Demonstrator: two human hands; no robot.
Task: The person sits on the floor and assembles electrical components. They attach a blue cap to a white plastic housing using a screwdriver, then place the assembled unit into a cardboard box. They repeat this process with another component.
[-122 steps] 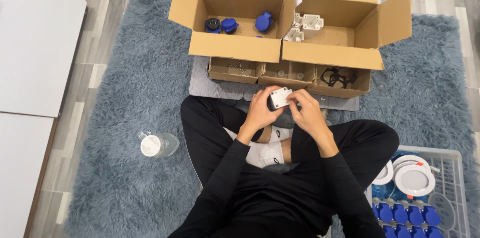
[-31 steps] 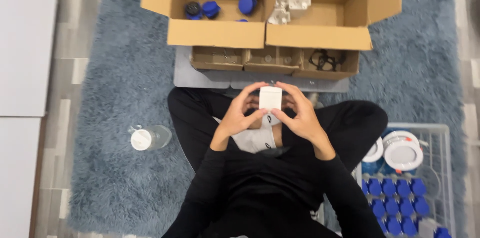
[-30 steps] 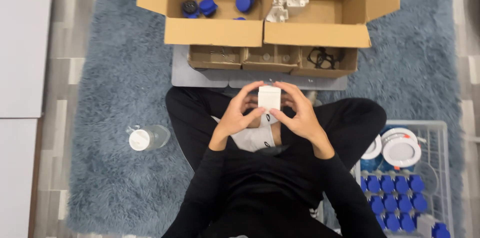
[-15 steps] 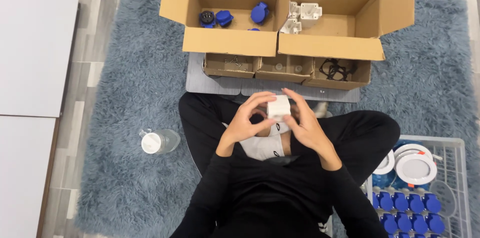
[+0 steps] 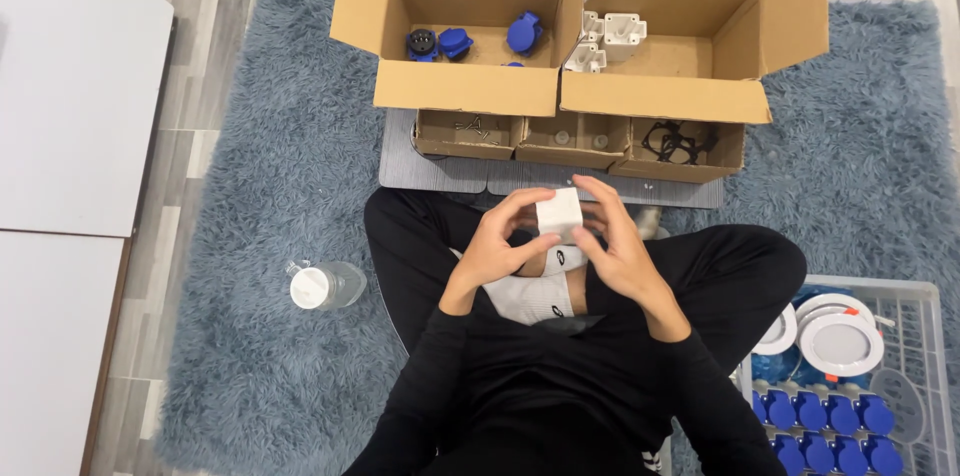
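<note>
Left hand (image 5: 497, 248) and right hand (image 5: 618, 248) pinch the white box (image 5: 559, 214) by opposite sides; it looks light, rigid, smooth.

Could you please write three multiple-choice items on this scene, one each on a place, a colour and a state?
1. Where does the plastic bottle lie?
A. On the grey rug, by the person's left knee
B. Inside a cardboard box
C. In the wire basket

2. What colour is the small box that the hands hold?
A. Blue
B. White
C. Black

3. How does the left cardboard box stand?
A. Taped shut
B. Open, flaps up
C. Crushed flat

Answers:
1 A: the bottle lies on its side on the rug, apart from the boxes and the wire basket.
2 B: the block between the left hand and the right hand is plain white.
3 B: its flaps stand up and the blue parts inside show.
</note>
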